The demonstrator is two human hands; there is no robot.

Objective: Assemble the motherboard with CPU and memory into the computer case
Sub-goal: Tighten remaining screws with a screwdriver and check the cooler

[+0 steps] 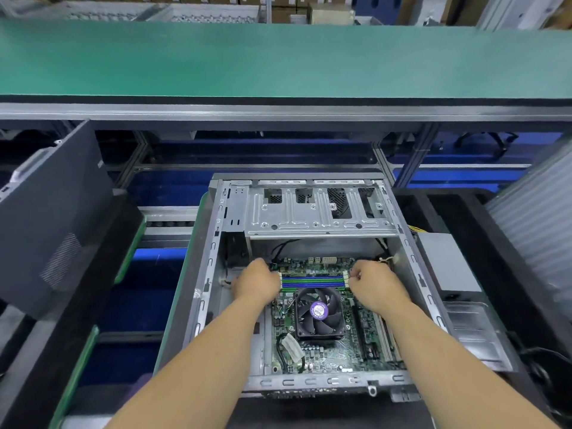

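Two hands inside the open computer case (213,243), one at each end of the memory slots (313,282). Motherboard (328,351) already lying flat on the case floor, CPU fan (318,314) at its middle, drive cage (318,209) spanning the far end of the case. Slots running crosswise, left to right, long axis square to both forearms, just beyond the fan and between the two hands. Left hand (258,281) at the slots' left end, fingers curled down over the white latches there; right hand (376,284) at the right end, likewise curled, fingertips close to the latches on that side. Equally near, neither hand favoured; each owning its own end. Fingers bent on both, but knuckles hiding the tips, so hard to tell whether pinching a latch, pressing on it, or gripping the board's edge: cannot say for certain on either side. Blue and green strips showing along the slots; whether bare sockets or seated modules, not clear. Judged step: working the latches or steadying the board's far edge into place. Next move likely turning on even pressure at both ends of that crosswise axis, straight down. Loose cables (387,260) by the right hand worth keeping out from under the board.
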